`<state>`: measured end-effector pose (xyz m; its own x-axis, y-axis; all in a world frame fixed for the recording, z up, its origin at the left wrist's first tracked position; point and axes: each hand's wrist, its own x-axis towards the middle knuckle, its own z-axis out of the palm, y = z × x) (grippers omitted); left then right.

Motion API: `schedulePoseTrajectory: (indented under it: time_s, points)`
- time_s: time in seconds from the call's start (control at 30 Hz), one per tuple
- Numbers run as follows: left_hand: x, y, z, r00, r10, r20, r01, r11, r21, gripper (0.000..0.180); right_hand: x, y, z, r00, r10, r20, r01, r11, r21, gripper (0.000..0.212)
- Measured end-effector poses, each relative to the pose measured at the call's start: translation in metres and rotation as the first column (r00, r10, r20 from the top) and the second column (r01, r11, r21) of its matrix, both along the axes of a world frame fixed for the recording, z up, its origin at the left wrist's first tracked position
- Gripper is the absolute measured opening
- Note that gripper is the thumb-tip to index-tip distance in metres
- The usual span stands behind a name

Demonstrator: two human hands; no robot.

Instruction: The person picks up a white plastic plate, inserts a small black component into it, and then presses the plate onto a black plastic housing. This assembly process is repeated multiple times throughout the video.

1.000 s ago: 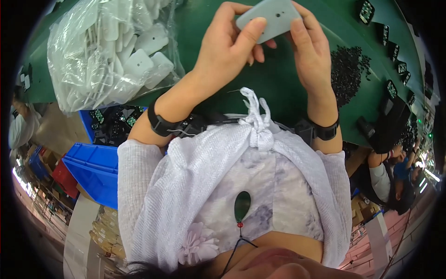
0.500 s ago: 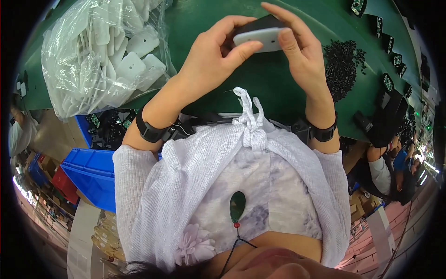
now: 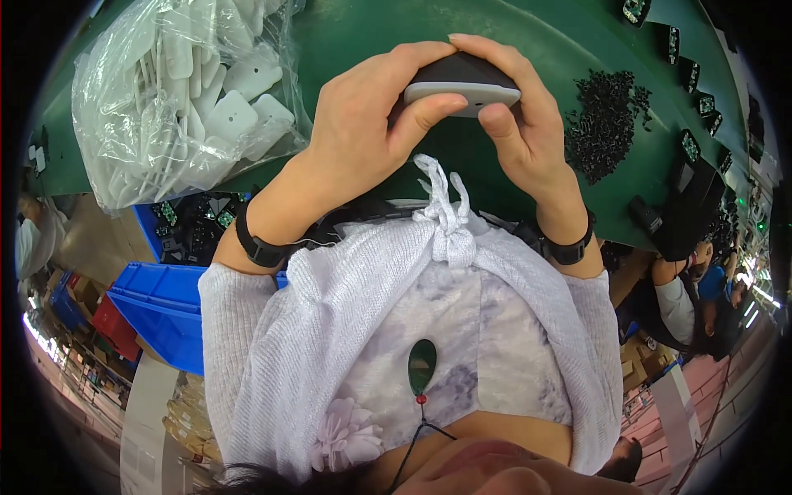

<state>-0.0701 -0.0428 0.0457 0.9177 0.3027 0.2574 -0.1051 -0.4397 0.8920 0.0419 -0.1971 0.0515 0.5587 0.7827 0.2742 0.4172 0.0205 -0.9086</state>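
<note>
Between both hands I hold a small black casing (image 3: 464,71) with a white cover (image 3: 462,89) on the side facing me. My left hand (image 3: 371,99) grips its left end, the thumb pressed along the white cover. Around the right end curl the fingers of my right hand (image 3: 528,115), with that thumb just by the cover's lower edge. My fingers hide the casing's ends and part of its back. A pile of small black parts (image 3: 609,120) lies on the green table to the right of my right hand.
A clear plastic bag (image 3: 186,107) of white covers lies on the green table (image 3: 355,21) at left. Several black housings with circuit boards (image 3: 690,146) line the right side. Blue bins (image 3: 157,305) stand below at left. Another person's arm (image 3: 672,289) shows at far right.
Both hands have come slightly nearer to me with the casing. It has tilted, so the white cover now shows as a narrower strip, and my right thumb has slid lower.
</note>
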Motion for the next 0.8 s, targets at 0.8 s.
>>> schedulePoseTrajectory:
  time_s: [0.8]
  points:
    - [0.002, -0.003, -0.007, 0.982, -0.057, -0.179, 0.010, 0.967, -0.253, 0.031, 0.003, -0.010, 0.006, 0.933, -0.019, -0.359, -0.042, 0.986, -0.163, 0.038]
